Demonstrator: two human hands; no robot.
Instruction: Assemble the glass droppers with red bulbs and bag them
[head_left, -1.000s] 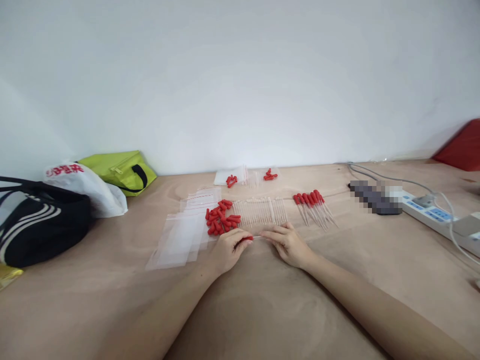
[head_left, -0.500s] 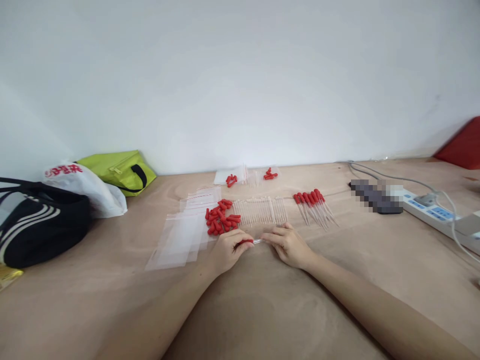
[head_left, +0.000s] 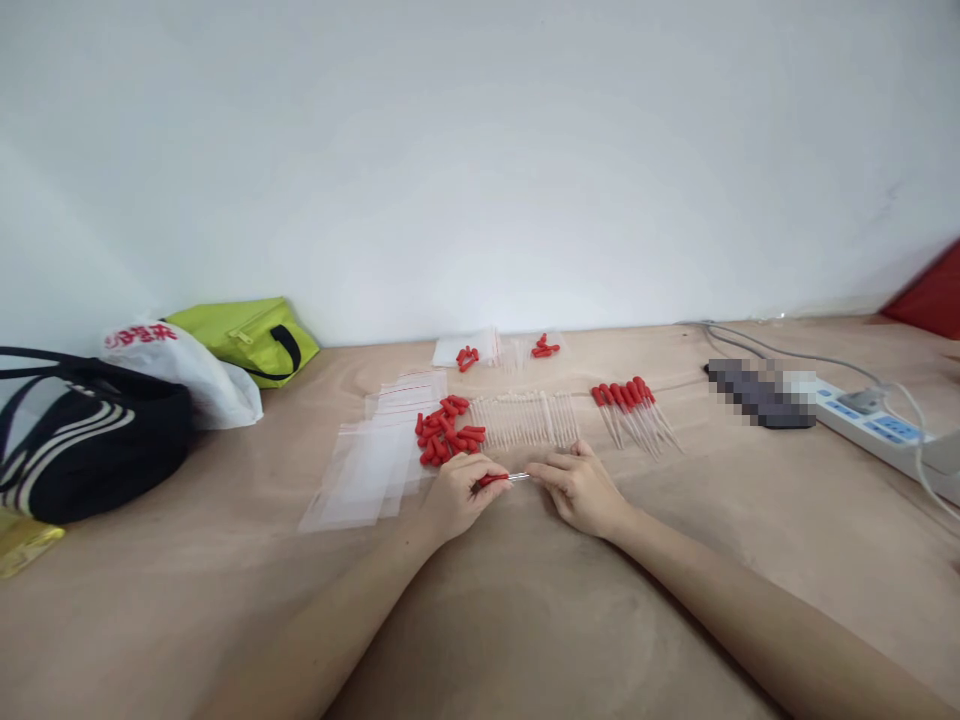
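Observation:
My left hand pinches a red rubber dropper bulb between thumb and fingers. Out of the bulb's right end runs a clear glass dropper tube, and my right hand is closed on its other end. Just beyond my left hand lies a heap of loose red bulbs. A row of bare glass tubes stretches to the right of the heap. Farther right, several droppers with red bulbs fitted lie side by side, tips toward me.
Clear zip bags overlap left of the bulbs. More bags with a few bulbs lie near the wall. A black bag, white plastic bag and lime pouch stand left. At right are a blurred dark object and a power strip.
The view has shifted slightly, so the things on the table sit a little farther right. Both hands keep hold of the bulb and tube, almost unmoved.

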